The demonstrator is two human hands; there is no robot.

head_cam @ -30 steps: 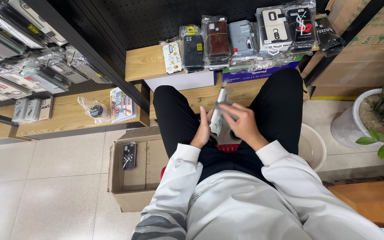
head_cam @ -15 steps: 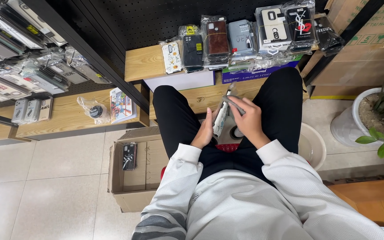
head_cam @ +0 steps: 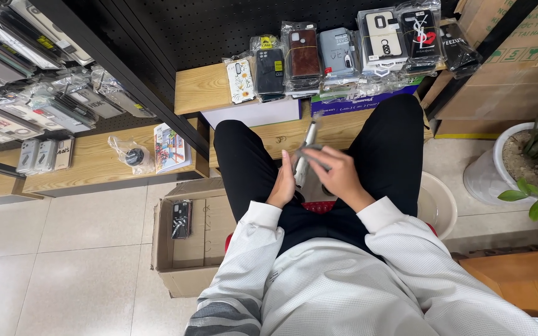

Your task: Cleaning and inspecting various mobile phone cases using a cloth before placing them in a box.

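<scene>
Seated person, left hand [head_cam: 281, 190] and right hand [head_cam: 336, 174] both gripping a packaged phone case [head_cam: 304, 155] above the lap, handling looks midway; cardboard box [head_cam: 185, 264] beside holds one case, shelf row [head_cam: 344, 53] waits.

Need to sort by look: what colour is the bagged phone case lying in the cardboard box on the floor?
Dark, nearly black, phone case in the cardboard box; head view.

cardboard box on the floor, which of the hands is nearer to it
Left. The left hand sits just right of the cardboard box; the right hand is farther off, beyond the held phone case.
</scene>
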